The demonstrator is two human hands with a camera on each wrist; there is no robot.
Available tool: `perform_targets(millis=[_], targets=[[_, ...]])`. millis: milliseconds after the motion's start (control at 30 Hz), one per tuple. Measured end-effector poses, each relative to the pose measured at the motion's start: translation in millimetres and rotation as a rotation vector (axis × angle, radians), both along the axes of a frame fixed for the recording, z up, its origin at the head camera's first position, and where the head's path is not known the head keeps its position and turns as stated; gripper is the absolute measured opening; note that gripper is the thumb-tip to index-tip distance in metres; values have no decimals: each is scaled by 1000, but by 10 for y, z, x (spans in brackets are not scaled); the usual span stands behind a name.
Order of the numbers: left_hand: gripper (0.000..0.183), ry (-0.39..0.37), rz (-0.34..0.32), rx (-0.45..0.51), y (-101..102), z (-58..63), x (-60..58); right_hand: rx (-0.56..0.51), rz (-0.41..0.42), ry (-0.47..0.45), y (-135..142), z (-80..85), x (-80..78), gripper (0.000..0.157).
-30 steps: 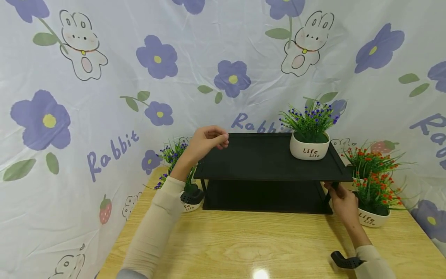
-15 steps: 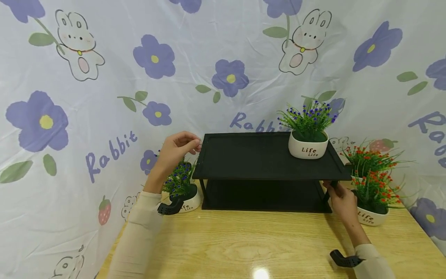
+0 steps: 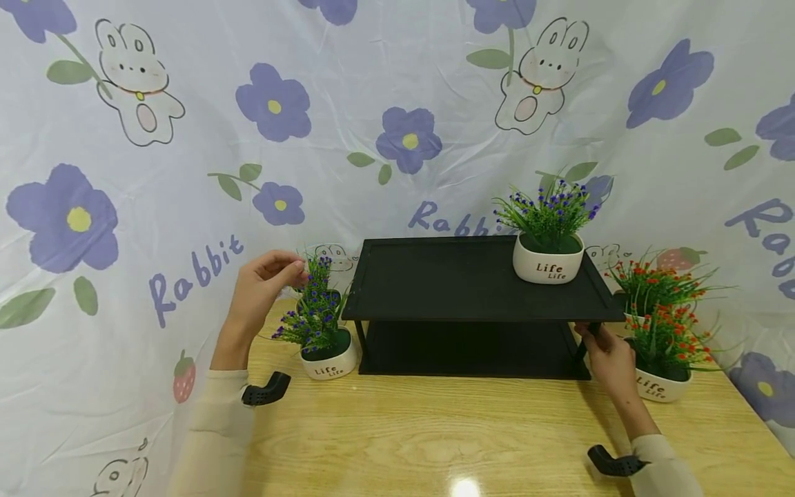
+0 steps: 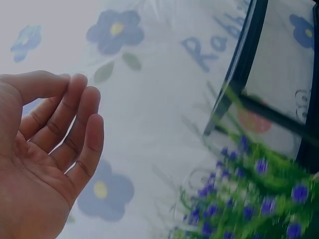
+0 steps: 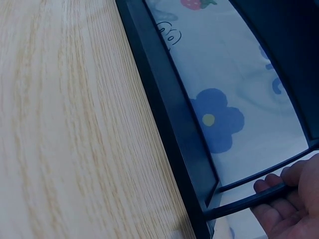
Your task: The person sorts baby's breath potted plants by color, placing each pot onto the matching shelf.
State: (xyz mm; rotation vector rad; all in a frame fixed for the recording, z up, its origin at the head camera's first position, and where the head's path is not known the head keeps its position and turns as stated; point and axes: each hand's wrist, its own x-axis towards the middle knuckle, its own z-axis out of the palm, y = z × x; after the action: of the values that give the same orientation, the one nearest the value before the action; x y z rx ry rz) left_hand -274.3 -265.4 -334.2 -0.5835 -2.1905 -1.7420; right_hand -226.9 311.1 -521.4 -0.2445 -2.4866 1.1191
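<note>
A black two-tier shelf (image 3: 435, 279) stands on the wooden table. My right hand (image 3: 611, 359) grips its front right post; in the right wrist view, fingers (image 5: 269, 219) curl round that post (image 5: 254, 200). My left hand (image 3: 257, 293) is in the air at the left, its fingers loosely bent and holding nothing. It is close to the purple-flowered potted plants left of the shelf, the front one in a white pot (image 3: 329, 362). On the top tier, toward the right, sits another purple-flowered plant in a white pot (image 3: 548, 268) marked "Life".
Two red-flowered plants stand right of the shelf, the front one in a white pot (image 3: 664, 386) close to my right hand. Behind the table (image 3: 422, 435) hangs a white cloth (image 3: 348, 69) printed with flowers and rabbits, which also runs along the left side.
My left hand has moved left and down from over the shelf's top left corner, uncovering the purple plants there. The right hand has stayed on the post.
</note>
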Motion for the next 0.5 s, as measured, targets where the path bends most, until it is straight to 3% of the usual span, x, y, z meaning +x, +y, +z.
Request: perform_targets(millis=[233, 500], targets=[[21, -7, 43, 87, -267, -22, 177, -5, -4, -13, -6, 27, 8, 41], [29, -71, 174, 76, -591, -317, 221, -5, -1, 0, -23, 40, 11, 39]])
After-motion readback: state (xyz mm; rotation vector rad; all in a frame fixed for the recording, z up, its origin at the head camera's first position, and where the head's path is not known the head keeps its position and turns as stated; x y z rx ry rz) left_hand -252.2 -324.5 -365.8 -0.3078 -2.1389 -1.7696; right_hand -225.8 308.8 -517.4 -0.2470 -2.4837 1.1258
